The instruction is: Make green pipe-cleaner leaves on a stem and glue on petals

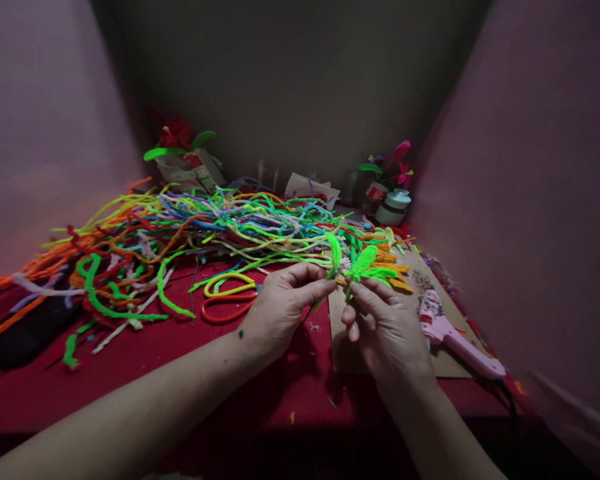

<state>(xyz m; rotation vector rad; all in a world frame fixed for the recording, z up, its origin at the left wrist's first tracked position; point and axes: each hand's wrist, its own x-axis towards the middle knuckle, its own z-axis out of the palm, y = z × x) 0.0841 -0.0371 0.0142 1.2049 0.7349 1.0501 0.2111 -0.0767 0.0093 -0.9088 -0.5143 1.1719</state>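
My left hand point(293, 300) pinches a bent green pipe cleaner point(335, 252) between thumb and fingertips. Close beside it, my right hand point(387, 320) is closed on a green pipe-cleaner leaf cluster point(363, 261), holding it at its base where several loops fan out. Whether the two green pieces are joined cannot be made out. Both hands hover over the red tablecloth point(290, 400) and the edge of a brown board. Under and behind my left hand lie scissors point(230, 297) with red and yellow handles, their blades mostly hidden.
A big heap of coloured pipe cleaners point(240, 227) spreads across the back and left. Orange pipe-cleaner pieces point(400, 270) lie on the brown board point(347, 347), with a pink glue gun point(455, 340) at right. A lidded jar point(394, 207) and pipe-cleaner flowers point(175, 137) stand behind.
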